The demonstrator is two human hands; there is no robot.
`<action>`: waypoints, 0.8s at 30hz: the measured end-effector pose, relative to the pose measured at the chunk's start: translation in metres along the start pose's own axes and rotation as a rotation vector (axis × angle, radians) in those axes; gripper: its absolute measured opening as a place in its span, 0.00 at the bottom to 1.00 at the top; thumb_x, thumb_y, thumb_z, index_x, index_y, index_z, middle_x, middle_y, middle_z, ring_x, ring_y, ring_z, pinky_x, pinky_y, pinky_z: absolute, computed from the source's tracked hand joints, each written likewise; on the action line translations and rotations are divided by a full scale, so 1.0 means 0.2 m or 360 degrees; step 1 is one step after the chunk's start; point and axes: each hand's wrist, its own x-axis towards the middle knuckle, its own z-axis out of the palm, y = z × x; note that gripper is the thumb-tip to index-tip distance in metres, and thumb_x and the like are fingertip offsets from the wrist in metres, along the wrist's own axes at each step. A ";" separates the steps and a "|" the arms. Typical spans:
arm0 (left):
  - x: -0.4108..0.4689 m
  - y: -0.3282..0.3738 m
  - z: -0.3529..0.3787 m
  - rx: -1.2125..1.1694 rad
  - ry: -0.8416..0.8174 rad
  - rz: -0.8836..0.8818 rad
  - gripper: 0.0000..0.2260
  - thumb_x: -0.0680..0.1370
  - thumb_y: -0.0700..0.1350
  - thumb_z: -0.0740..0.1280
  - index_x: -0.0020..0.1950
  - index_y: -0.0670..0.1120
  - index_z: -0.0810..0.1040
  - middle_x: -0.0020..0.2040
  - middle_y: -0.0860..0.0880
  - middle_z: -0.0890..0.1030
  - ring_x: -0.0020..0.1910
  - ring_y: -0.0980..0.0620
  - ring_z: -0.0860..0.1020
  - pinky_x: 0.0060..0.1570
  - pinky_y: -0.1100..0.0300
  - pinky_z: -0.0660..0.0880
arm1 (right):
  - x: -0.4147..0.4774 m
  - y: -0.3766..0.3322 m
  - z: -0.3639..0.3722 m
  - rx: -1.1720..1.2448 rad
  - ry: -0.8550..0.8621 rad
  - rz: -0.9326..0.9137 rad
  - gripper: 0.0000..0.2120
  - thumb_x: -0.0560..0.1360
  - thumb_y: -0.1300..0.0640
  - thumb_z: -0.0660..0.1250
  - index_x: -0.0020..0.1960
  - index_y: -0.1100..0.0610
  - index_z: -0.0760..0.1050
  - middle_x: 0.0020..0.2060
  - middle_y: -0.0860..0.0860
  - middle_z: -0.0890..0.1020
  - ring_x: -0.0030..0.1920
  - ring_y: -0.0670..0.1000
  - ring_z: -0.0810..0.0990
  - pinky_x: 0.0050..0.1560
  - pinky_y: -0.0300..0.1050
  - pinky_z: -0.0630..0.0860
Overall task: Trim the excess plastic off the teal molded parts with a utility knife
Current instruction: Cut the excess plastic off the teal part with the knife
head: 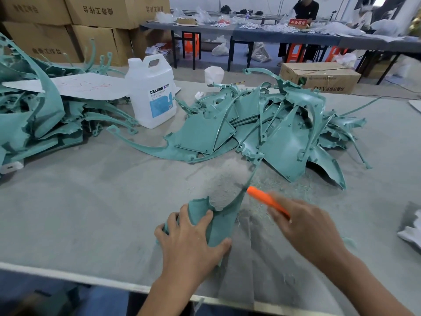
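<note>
Left hand [193, 238]: forearm enters from the bottom edge, palm down. The fingers curl over the near left edge of one teal part [218, 224] and the thumb presses on its face, clamping it against the grey table [91, 201] close to the near edge.

Right hand [312, 226]: forearm enters from the bottom right corner. The fingers wrap round the handle of an orange knife [266, 200], whose front end points up and left, just beside the part's thin upper rib.

The right hand and knife are blurred; the blade cannot be made out, nor whether it touches the rib. The left palm hides the part's lower end.

Fine shavings [227, 179] lie beyond the part. Further back sits a heap of teal parts [262, 128], with a white jug [152, 92] to its left
</note>
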 end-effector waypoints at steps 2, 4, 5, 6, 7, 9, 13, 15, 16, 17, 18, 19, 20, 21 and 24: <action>0.00 0.00 0.00 0.0001 0.0028 0.0013 0.37 0.65 0.79 0.48 0.72 0.68 0.63 0.73 0.51 0.60 0.67 0.47 0.58 0.62 0.44 0.54 | 0.06 0.05 -0.06 -0.0043 0.0247 0.0142 0.16 0.80 0.50 0.65 0.67 0.50 0.77 0.30 0.46 0.75 0.24 0.47 0.72 0.24 0.42 0.72; 0.01 0.00 0.00 -0.0003 0.0030 0.0005 0.38 0.65 0.79 0.48 0.73 0.68 0.63 0.72 0.51 0.60 0.66 0.47 0.59 0.61 0.45 0.54 | 0.07 0.02 -0.05 -0.0002 0.0291 0.0167 0.17 0.80 0.50 0.66 0.68 0.50 0.76 0.30 0.44 0.74 0.24 0.47 0.72 0.24 0.45 0.74; 0.00 0.00 0.01 -0.0017 0.0018 -0.0005 0.38 0.65 0.80 0.48 0.73 0.69 0.62 0.73 0.52 0.60 0.67 0.48 0.58 0.62 0.45 0.54 | 0.04 -0.02 -0.02 0.0071 0.0215 0.0120 0.17 0.80 0.49 0.65 0.68 0.49 0.76 0.30 0.43 0.74 0.24 0.44 0.72 0.23 0.43 0.74; 0.00 0.00 0.02 -0.0034 0.0010 -0.0016 0.39 0.65 0.80 0.48 0.74 0.69 0.61 0.73 0.52 0.59 0.67 0.48 0.58 0.62 0.46 0.54 | 0.01 -0.07 0.02 0.0133 0.0104 0.0055 0.17 0.80 0.48 0.64 0.68 0.47 0.75 0.30 0.41 0.74 0.24 0.42 0.71 0.23 0.40 0.74; -0.01 -0.01 0.02 -0.0049 0.0011 -0.0023 0.39 0.64 0.80 0.47 0.74 0.69 0.61 0.73 0.53 0.59 0.67 0.49 0.58 0.63 0.46 0.54 | -0.03 -0.09 0.05 0.0156 -0.0008 0.0020 0.17 0.80 0.46 0.62 0.68 0.46 0.75 0.31 0.42 0.74 0.25 0.41 0.72 0.24 0.38 0.73; -0.02 -0.01 0.02 -0.0057 0.0017 -0.0020 0.39 0.65 0.81 0.47 0.74 0.69 0.61 0.74 0.52 0.59 0.68 0.49 0.58 0.63 0.46 0.54 | -0.02 -0.06 0.05 0.0163 -0.0064 0.0051 0.18 0.80 0.46 0.61 0.68 0.46 0.76 0.31 0.43 0.76 0.25 0.43 0.73 0.25 0.40 0.74; -0.01 0.00 0.02 -0.0059 0.0000 -0.0008 0.40 0.65 0.81 0.44 0.75 0.69 0.58 0.74 0.51 0.57 0.68 0.48 0.56 0.62 0.46 0.53 | 0.03 0.02 -0.06 0.0115 0.0300 0.0274 0.17 0.80 0.52 0.66 0.68 0.51 0.77 0.29 0.46 0.77 0.24 0.46 0.72 0.22 0.37 0.68; -0.03 -0.02 0.05 -0.0126 -0.0039 0.0018 0.39 0.67 0.80 0.41 0.77 0.69 0.53 0.74 0.50 0.54 0.69 0.48 0.53 0.62 0.46 0.54 | -0.03 -0.07 -0.04 0.0249 0.0251 0.0227 0.17 0.80 0.52 0.65 0.68 0.51 0.76 0.28 0.43 0.75 0.22 0.46 0.73 0.20 0.34 0.66; -0.05 -0.03 0.06 -0.0162 -0.0035 0.0041 0.38 0.68 0.80 0.40 0.77 0.69 0.51 0.74 0.50 0.54 0.69 0.48 0.53 0.63 0.47 0.55 | -0.08 -0.12 0.00 0.0334 0.0159 0.0214 0.17 0.80 0.49 0.64 0.69 0.48 0.75 0.28 0.43 0.75 0.25 0.46 0.75 0.21 0.34 0.68; -0.06 -0.03 0.06 -0.0189 -0.0016 0.0066 0.37 0.69 0.79 0.39 0.77 0.69 0.51 0.73 0.50 0.55 0.67 0.49 0.54 0.64 0.49 0.57 | -0.13 -0.16 0.03 0.0378 0.0056 0.0221 0.19 0.80 0.46 0.62 0.70 0.44 0.73 0.29 0.44 0.78 0.28 0.47 0.78 0.24 0.35 0.68; -0.07 -0.04 0.07 -0.0208 0.0007 0.0085 0.37 0.69 0.78 0.39 0.77 0.69 0.53 0.72 0.50 0.57 0.66 0.50 0.55 0.65 0.51 0.59 | -0.17 -0.19 0.06 0.0369 -0.0026 0.0233 0.21 0.79 0.43 0.61 0.72 0.39 0.71 0.33 0.46 0.81 0.31 0.48 0.80 0.28 0.35 0.67; -0.08 -0.03 0.07 -0.0228 0.0023 0.0094 0.37 0.69 0.77 0.40 0.77 0.68 0.55 0.70 0.50 0.58 0.64 0.50 0.56 0.66 0.54 0.60 | -0.21 -0.21 0.09 0.0355 -0.0054 0.0242 0.22 0.79 0.41 0.61 0.72 0.36 0.69 0.38 0.48 0.84 0.36 0.50 0.82 0.32 0.39 0.67; -0.08 -0.03 0.07 -0.0257 0.0029 0.0092 0.37 0.69 0.77 0.42 0.77 0.68 0.58 0.68 0.51 0.58 0.63 0.51 0.57 0.66 0.56 0.61 | -0.23 -0.21 0.12 0.0358 -0.0065 0.0251 0.22 0.78 0.41 0.62 0.72 0.34 0.68 0.43 0.49 0.86 0.41 0.53 0.83 0.36 0.41 0.66; -0.08 -0.02 0.07 -0.0291 0.0027 0.0083 0.37 0.69 0.77 0.44 0.76 0.67 0.60 0.67 0.51 0.58 0.63 0.51 0.57 0.67 0.57 0.62 | -0.25 -0.22 0.14 0.0370 -0.0088 0.0263 0.23 0.79 0.42 0.63 0.73 0.34 0.67 0.46 0.49 0.86 0.45 0.54 0.83 0.38 0.42 0.66; -0.08 -0.02 0.07 -0.0336 0.0019 0.0062 0.36 0.69 0.77 0.48 0.76 0.67 0.62 0.66 0.52 0.57 0.63 0.52 0.57 0.68 0.58 0.62 | -0.26 -0.24 0.18 0.0348 -0.0198 0.0246 0.24 0.80 0.43 0.62 0.75 0.33 0.63 0.51 0.50 0.85 0.51 0.55 0.82 0.43 0.46 0.70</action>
